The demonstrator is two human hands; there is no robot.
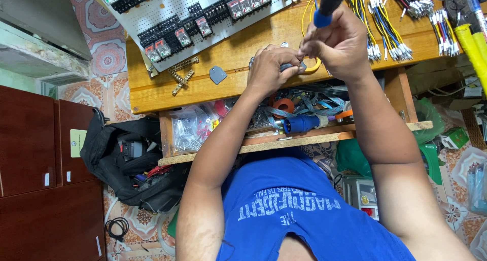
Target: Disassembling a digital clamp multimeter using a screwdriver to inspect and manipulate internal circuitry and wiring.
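A perforated white panel (pixel 172 7) of relays lay on the wooden workbench (pixel 152 91), bundles of crimped wires (pixel 390 22) alongside; a black bag (pixel 127 159) sat below.

Even, bright daylight, soft shadows under the workbench (pixel 152 96), slight wide-angle bending at edges, sharp focus throughout.

Both forearms reach forward, bare; the left hand (pixel 271 68) curls in a pinching grip, touching the right hand (pixel 341 42), which is fisted closed
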